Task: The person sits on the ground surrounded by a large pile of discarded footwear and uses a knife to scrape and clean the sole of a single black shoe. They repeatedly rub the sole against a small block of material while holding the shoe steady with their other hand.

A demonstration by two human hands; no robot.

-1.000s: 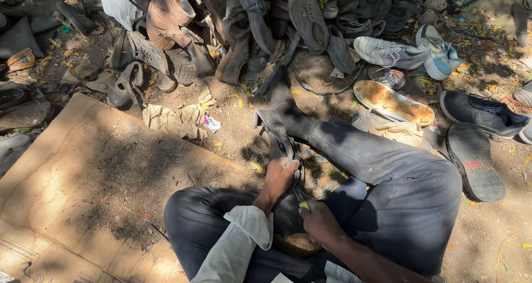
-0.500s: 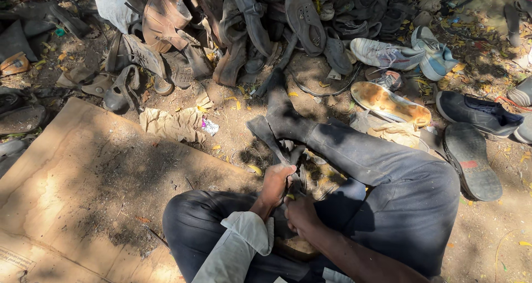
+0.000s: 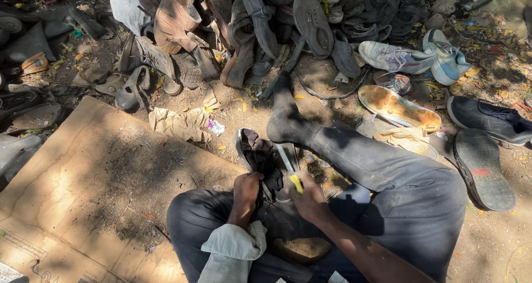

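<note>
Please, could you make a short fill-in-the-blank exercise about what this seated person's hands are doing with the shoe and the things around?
1. The right hand holds a knife with a ______ handle.
2. The left hand grips a dark ______ with its inside facing up.
3. To the person's left, a flat sheet of ______ lies on the ground.
4. The pile of old shoes lies ______ the outstretched leg.

Missing words: yellow; shoe; cardboard; beyond
</note>
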